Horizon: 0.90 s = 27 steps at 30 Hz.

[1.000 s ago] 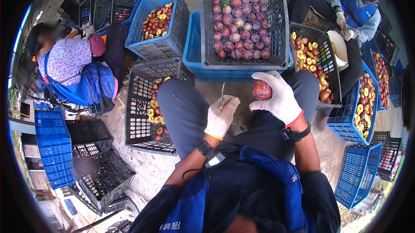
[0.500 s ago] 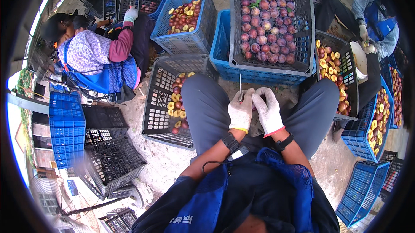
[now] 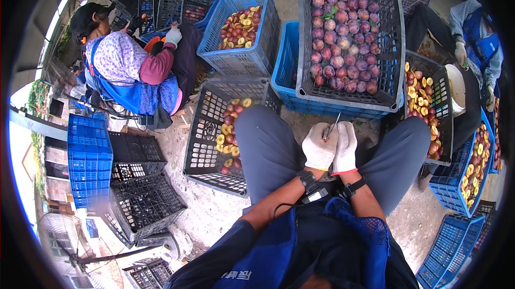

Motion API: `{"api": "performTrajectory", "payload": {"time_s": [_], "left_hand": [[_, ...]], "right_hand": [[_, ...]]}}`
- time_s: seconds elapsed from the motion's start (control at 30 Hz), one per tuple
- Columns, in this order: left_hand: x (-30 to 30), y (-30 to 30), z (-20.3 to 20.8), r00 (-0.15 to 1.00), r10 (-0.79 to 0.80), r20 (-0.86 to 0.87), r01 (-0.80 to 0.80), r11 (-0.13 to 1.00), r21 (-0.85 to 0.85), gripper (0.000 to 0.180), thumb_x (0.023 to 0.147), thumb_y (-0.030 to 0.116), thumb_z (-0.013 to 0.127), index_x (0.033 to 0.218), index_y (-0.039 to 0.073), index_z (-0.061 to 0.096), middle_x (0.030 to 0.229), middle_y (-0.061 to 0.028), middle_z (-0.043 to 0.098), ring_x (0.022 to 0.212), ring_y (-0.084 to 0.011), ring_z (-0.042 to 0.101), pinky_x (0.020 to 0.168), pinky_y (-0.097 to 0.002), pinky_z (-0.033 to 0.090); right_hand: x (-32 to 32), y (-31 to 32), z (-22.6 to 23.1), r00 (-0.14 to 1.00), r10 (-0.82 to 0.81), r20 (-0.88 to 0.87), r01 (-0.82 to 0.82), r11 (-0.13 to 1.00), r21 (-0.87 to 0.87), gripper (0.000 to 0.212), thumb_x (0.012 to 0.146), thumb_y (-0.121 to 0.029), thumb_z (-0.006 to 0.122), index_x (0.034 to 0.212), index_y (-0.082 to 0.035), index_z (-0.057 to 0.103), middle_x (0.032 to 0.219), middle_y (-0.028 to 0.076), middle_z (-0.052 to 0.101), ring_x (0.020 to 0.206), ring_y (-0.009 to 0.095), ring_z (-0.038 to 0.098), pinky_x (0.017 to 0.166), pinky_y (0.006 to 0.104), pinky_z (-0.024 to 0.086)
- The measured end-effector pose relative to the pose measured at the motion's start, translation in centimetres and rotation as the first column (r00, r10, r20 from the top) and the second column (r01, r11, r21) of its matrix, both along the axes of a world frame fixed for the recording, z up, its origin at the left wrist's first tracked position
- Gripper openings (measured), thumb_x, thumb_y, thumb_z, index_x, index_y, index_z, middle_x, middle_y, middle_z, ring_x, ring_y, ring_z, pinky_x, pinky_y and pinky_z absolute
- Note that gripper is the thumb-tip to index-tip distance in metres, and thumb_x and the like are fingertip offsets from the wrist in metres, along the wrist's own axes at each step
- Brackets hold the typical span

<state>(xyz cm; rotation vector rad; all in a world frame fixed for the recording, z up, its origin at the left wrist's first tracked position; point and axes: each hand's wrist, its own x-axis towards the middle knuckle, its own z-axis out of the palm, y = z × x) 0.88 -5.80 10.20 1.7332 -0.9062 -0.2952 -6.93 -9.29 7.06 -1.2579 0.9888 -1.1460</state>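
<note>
Between my knees, my two white-gloved hands are pressed side by side. My left hand [image 3: 317, 147] is closed round a small knife [image 3: 325, 134], its thin blade slanting up and to the right past the fingertips. Against it lies my right hand [image 3: 345, 148], its fingers together and curled inward; whatever they hold is hidden. Just beyond the hands, a black crate [image 3: 303, 47] of whole purple-red plums [image 3: 346, 42] rests on a blue crate [image 3: 284, 69]. Left of my knee, a tilted black crate [image 3: 201, 133] holds plum halves [image 3: 228, 133] with yellow flesh.
A blue crate [image 3: 214, 56] of cut plums stands far left; a black crate [image 3: 445, 106] and a blue crate [image 3: 448, 192] of halves are at right. Co-workers sit left [image 3: 123, 66] and right [image 3: 477, 47]. Stacked blue crates [image 3: 88, 155] and black crates [image 3: 145, 203] stand at left.
My hands have come tightly together and turned. The knife blade, upright before, now slants to the right. The whole view has shifted slightly, and the right co-worker's hands have moved apart.
</note>
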Motion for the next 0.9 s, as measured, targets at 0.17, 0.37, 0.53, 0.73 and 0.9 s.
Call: {"api": "performTrajectory", "payload": {"time_s": [0.17,0.37,0.53,0.73,0.9], "left_hand": [[0.6,-1.4,-1.0,0.991,-0.068,0.113,0.057,0.994,0.095,0.018,0.086,0.021,0.076,0.083,0.007,0.065,0.081,-0.0167,0.065,0.071,-0.0401,0.066,0.063,-0.0474,0.053],[1.8,-3.3,-4.5,0.932,-0.191,0.307,0.156,0.978,0.134,0.018,0.082,0.02,0.074,0.077,0.008,0.061,0.079,-0.0159,0.063,0.068,-0.041,0.065,0.059,-0.0494,0.053],[2.4,-4.2,-6.3,0.878,-0.276,0.391,0.247,0.961,0.124,0.014,0.074,0.018,0.074,0.077,0.01,0.063,0.08,-0.014,0.063,0.065,-0.0379,0.065,0.056,-0.0476,0.053],[3.8,-3.6,-5.0,0.814,-0.371,0.447,0.402,0.915,0.029,0.013,0.073,0.016,0.075,0.079,0.01,0.067,0.081,-0.0125,0.063,0.067,-0.0338,0.066,0.061,-0.0422,0.055],[4.3,-2.5,-2.9,0.806,-0.113,-0.581,0.134,0.991,-0.007,0.012,0.093,0.01,0.07,0.085,0.002,0.066,0.079,-0.005,0.067,0.069,-0.0171,0.064,0.063,-0.0305,0.05]], "right_hand": [[0.5,-0.8,-3.1,0.945,-0.012,0.326,-0.091,0.95,0.299,0.02,0.111,-0.02,0.05,0.101,-0.007,0.061,0.091,0.003,0.062,0.084,0.012,0.058,0.08,0.0298,0.048],[0.5,-2.2,-8.9,0.869,0.02,0.494,-0.258,0.871,0.418,0.021,0.112,-0.018,0.046,0.105,-0.008,0.063,0.092,0.002,0.064,0.086,0.015,0.063,0.08,0.0311,0.052],[-0.2,-2.1,-8.1,0.908,0.246,0.339,-0.368,0.855,0.365,0.022,0.11,-0.021,0.045,0.109,-0.009,0.064,0.107,0.007,0.068,0.1,0.02,0.068,0.087,0.0356,0.057],[-0.5,-2.5,-11.1,0.944,0.284,-0.168,-0.284,0.959,0.02,0.015,0.094,-0.024,0.065,0.101,-0.011,0.067,0.091,0.006,0.068,0.09,0.024,0.069,0.076,0.0366,0.055],[0.7,-4.0,-3.4,0.734,-0.13,0.666,-0.562,0.433,0.705,0.028,0.104,-0.032,0.06,0.108,-0.007,0.069,0.1,0.007,0.072,0.089,0.018,0.069,0.077,0.0329,0.056]]}}
